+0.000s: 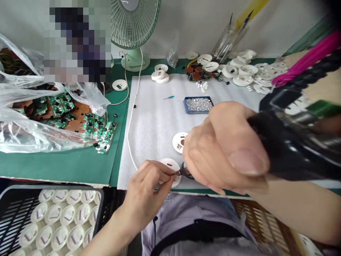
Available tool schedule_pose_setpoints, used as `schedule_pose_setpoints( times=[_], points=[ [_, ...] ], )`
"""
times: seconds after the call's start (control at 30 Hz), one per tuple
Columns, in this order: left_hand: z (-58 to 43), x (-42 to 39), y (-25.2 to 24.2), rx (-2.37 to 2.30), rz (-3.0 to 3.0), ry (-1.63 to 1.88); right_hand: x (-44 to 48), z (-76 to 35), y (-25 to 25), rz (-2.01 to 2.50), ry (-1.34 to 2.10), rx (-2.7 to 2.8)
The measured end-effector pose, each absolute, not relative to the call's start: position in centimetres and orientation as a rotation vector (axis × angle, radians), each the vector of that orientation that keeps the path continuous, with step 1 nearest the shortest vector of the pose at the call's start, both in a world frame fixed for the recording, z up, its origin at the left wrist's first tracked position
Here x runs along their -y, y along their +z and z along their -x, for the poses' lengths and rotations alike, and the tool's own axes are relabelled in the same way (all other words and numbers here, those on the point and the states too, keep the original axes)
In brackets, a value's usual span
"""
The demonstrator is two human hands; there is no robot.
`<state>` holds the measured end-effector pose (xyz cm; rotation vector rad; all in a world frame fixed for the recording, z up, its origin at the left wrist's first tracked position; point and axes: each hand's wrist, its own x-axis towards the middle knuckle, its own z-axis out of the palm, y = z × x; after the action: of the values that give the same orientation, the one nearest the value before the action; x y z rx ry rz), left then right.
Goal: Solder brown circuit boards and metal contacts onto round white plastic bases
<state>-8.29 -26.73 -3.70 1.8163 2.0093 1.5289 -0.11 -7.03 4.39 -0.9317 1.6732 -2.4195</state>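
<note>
My right hand [226,153] is wrapped round a black electric screwdriver [293,145], whose body runs toward the right edge of view. Its dark nose [186,171] points left and down at the fingers of my left hand. Thumb and fingertips of my left hand [149,185] are pinched together at the driver's tip, over a white round cover [170,163] near the table's front edge. Whatever small thing they pinch is hidden. Another white round disc [178,142] with a brown centre lies just beyond, partly covered by my right hand.
A blue tray [198,111] of small metal screws sits further back. Circuit boards [64,106] fill a plastic bag at left. White round parts [242,71] are heaped at back right. A fan [135,60] stands behind; a black crate [101,199] holds round white pieces. A magenta cord [306,58] hangs right.
</note>
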Motion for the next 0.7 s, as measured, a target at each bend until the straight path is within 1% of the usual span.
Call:
schedule_pose_setpoints(
  times=[0.07, 0.1, 0.27, 0.37, 0.53, 0.63, 0.7],
  points=[
    [8.3, 26.6, -3.7, -2.005, -1.869, 1.522, 6.6, 0.3, 4.5, 0.994, -2.326, -1.651],
    [8.3, 26.6, -3.7, -2.016, -1.895, 1.509, 6.5, 0.3, 4.5, 0.936, -2.285, -1.667],
    [8.4, 26.7, -3.7, -2.046, -1.969, 1.452, 6.4, -0.8, 3.7, 0.313, -2.225, -1.8],
    [8.2, 26.8, -3.7, -2.028, -1.952, 1.406, 6.3, -1.4, 3.0, 0.198, -2.248, -1.796],
    [8.0, 26.6, -3.4, -1.999, -1.927, 1.446, 6.4, -2.2, 1.9, 0.284, -2.425, -1.709],
    [8.5, 26.6, -2.9, -2.077, -1.933, 1.484, 7.0, -1.6, 1.7, 0.548, -2.644, -1.621],
    [8.9, 26.9, -2.9, -2.148, -1.942, 1.437, 7.5, -0.7, 1.8, 0.689, -2.728, -1.645]
  ],
)
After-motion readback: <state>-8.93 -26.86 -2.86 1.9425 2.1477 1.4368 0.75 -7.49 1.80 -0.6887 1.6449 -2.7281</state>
